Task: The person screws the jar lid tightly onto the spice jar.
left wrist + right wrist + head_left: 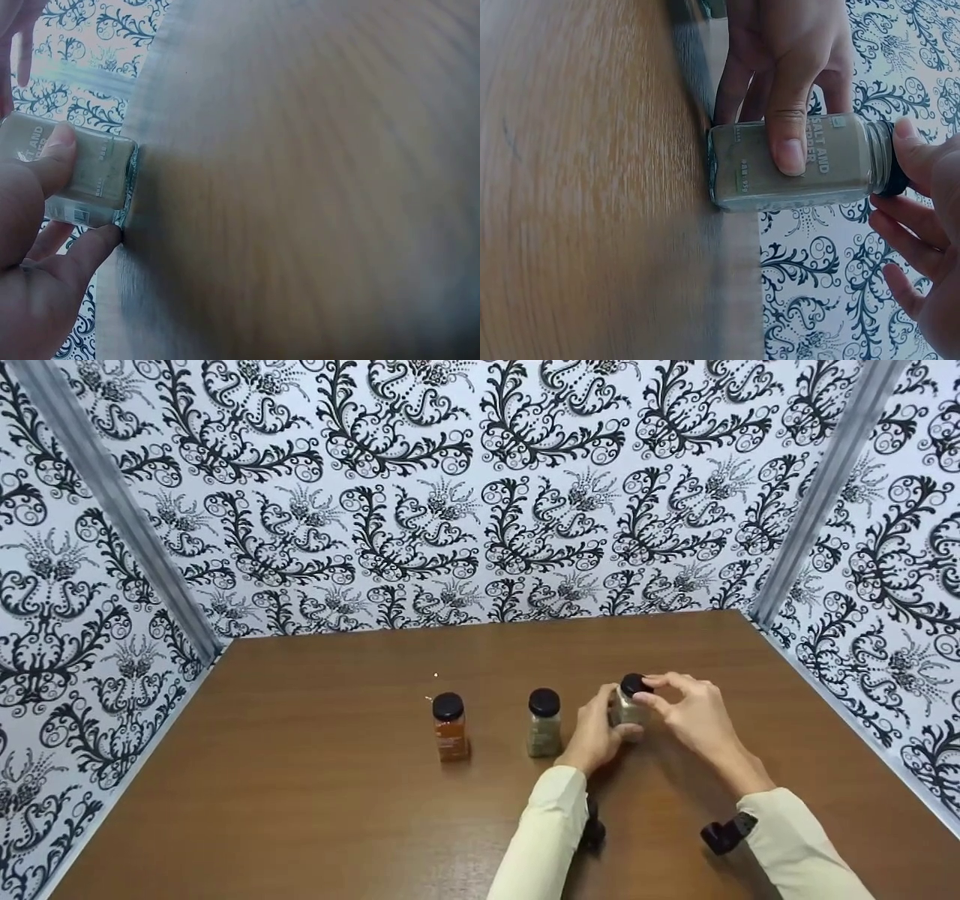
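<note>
A square glass jar of salt and pepper (pixel 832 161) with a black screw cap (pixel 894 159) stands on the table at the right of the head view. My left hand (pixel 596 729) grips its body, thumb across the printed side in both wrist views. With thumb and fingers, my right hand (pixel 694 716) pinches the cap from the right; the cap sits on the jar's neck. Left of my left hand is a second jar with greenish-grey contents (pixel 544 727), black-capped and upright. Farther left stands a jar of orange-red spice (pixel 451 731), also capped.
The brown wooden table (pixel 322 795) is bounded by patterned wall panels (pixel 420 510) at the back and both sides. Tiny light specks lie behind the orange-red jar. A black wrist camera (pixel 726 834) sticks out from the right sleeve.
</note>
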Motion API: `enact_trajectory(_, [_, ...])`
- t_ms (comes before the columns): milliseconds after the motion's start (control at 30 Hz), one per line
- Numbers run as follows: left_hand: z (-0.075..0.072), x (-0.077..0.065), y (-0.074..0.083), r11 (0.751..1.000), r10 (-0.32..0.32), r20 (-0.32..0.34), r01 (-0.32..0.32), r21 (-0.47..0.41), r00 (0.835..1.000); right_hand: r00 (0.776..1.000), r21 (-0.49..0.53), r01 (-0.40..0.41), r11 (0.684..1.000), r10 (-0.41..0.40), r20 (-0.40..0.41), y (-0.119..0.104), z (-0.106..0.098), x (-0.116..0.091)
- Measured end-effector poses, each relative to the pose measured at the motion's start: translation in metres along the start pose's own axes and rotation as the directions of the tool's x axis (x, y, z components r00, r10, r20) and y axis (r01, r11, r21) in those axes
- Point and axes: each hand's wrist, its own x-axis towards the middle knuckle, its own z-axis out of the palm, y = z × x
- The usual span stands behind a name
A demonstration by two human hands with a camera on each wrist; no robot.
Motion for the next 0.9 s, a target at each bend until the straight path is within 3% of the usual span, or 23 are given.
enact_trajectory(333, [0.0006, 0.0011, -0.0010, 0.999, -0.035, 0.012, 0.035, -0.005, 0.999, 0.998, -0.003, 0.051, 0.999, -0.051, -0.030, 0.0002, 0.0029, -0.0012])
enact_trajectory(600, [0.0004, 0.0023, -0.0035, 1.000, -0.006, -0.007, 0.006, -0.004, 1.000, 0.996, -0.009, 0.057, 0.998, -0.057, -0.065, -0.0052, 0.0074, 0.0025])
enact_trajectory(767, [0.0009, 0.0020, -0.0032, 1.000, -0.009, -0.011, 0.009, -0.001, 1.000, 0.999, 0.005, -0.001, 1.000, 0.001, -0.041, -0.0053, 0.0068, 0.0000])
enact_trajectory(900, [0.0015, 0.0016, -0.0020, 1.000, 0.000, -0.017, 0.000, 0.004, 1.000, 0.991, 0.108, -0.133, 0.985, 0.129, 0.042, -0.0025, 0.0040, -0.0033])
